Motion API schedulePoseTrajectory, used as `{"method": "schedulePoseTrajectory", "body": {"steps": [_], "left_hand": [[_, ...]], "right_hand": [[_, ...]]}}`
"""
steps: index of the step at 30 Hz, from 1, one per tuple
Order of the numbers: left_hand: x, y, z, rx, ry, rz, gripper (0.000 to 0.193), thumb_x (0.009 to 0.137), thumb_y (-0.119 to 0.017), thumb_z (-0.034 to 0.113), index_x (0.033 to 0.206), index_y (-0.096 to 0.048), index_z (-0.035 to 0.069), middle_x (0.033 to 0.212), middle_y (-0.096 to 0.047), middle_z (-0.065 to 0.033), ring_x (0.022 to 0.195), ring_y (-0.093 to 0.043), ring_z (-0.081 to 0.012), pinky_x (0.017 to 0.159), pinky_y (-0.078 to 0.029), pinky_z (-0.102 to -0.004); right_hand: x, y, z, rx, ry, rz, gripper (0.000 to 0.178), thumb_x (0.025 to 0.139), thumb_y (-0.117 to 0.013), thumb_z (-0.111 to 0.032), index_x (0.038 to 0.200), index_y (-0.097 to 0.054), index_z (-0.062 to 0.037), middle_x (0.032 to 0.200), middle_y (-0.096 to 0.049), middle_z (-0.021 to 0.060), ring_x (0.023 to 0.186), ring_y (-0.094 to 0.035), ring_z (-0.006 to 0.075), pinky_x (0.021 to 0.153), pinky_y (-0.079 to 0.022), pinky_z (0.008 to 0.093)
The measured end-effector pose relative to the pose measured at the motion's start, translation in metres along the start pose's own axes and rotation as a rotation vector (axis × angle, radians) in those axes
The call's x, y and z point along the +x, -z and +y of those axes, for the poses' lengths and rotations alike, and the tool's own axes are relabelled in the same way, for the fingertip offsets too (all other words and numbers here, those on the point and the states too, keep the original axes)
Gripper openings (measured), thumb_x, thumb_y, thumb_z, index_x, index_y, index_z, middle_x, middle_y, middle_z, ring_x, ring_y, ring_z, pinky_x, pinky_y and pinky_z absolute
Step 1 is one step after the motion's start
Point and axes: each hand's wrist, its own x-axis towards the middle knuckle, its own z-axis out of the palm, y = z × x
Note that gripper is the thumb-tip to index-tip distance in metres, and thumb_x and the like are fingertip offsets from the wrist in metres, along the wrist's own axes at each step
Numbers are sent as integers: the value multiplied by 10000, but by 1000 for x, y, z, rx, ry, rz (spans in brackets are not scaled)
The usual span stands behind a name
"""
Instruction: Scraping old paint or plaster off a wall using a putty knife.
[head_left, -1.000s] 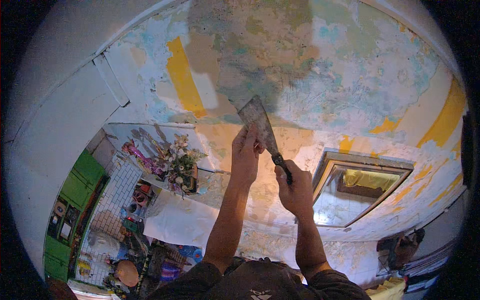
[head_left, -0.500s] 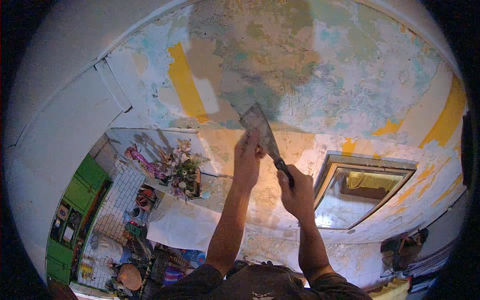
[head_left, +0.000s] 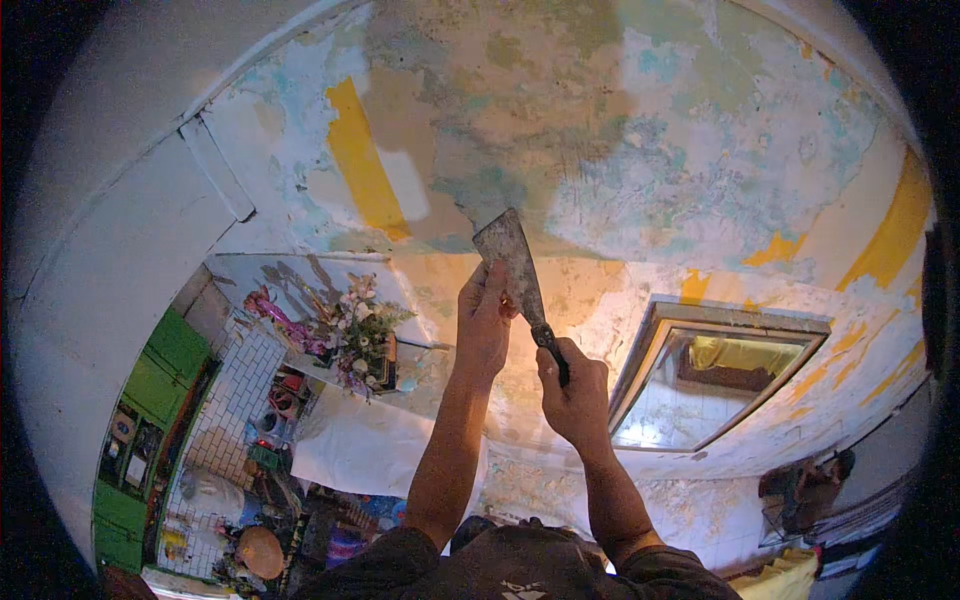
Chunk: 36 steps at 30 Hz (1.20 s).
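Note:
A scraper [head_left: 514,250] with a broad, worn grey blade and a dark handle is up against the wall. My right hand [head_left: 577,388] is wrapped round its handle. Against the left side of the blade, the fingers of my left hand [head_left: 484,318] are closed, with the thumb along its face and the other fingertips curled by its lower part. The blade's upper edge is at the patchy wall [head_left: 640,170], where layers of white, teal, beige and yellow paint show. Whether the edge touches the wall, I cannot tell.
To the right is a framed wall opening [head_left: 720,375]. Flowers [head_left: 360,335] stand on a ledge at left, above a white sheet [head_left: 350,445]. Green cabinets [head_left: 160,385] and white tiles lie further left. Another person [head_left: 808,490] is at the lower right.
Both hands and the scraper have shifted slightly left in the picture, the right hand most. The blade is tilted a little more upright and looks sharper. The left hand stays at the blade.

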Motion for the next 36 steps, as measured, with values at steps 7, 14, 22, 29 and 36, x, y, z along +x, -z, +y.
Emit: {"method": "schedulePoseTrajectory", "body": {"steps": [7, 14, 22, 29, 36], "left_hand": [[7, 12, 0, 34, 30, 31, 205, 963, -525, 294, 921, -583, 102, 747, -548, 52, 625, -454, -27, 561, -353, -186], [1, 19, -6, 5, 77, -33, 220, 992, -455, 263, 994, -560, 70, 772, -573, 20, 669, -551, -62, 603, -448, -223], [5, 16, 5, 105, -15, 5, 199, 984, -478, 245, 939, -576, 78, 743, -540, 48, 635, -481, -27, 557, -385, -206], [7, 10, 8, 190, -74, 38, 240, 963, -518, 307, 832, -560, 111, 648, -441, 77, 561, -363, -19, 497, -281, -204], [2, 17, 0, 165, 93, 77, 228, 978, -489, 278, 938, -569, 68, 749, -540, 24, 686, -503, -49, 568, -398, -218]], "right_hand": [[-3, -15, 0, 4, 70, 43, 163, 894, -554, -137, 810, -530, 2, 515, -480, 105, 412, -472, 226, 444, -360, 335], [-9, -22, 12, 57, 37, 12, 128, 908, -516, -111, 848, -516, 2, 542, -500, 119, 445, -518, 222, 466, -394, 332], [-7, -41, 14, 106, 0, 68, 151, 926, -493, -133, 859, -526, -1, 547, -512, 104, 456, -534, 217, 468, -402, 327], [-11, -48, 21, 70, 105, 121, 169, 937, -479, -145, 850, -522, -6, 542, -515, 89, 456, -535, 203, 457, -399, 324], [-10, -53, 30, 44, 78, 119, 175, 936, -478, -147, 840, -513, -4, 545, -510, 88, 436, -508, 199, 445, -383, 321]]}}
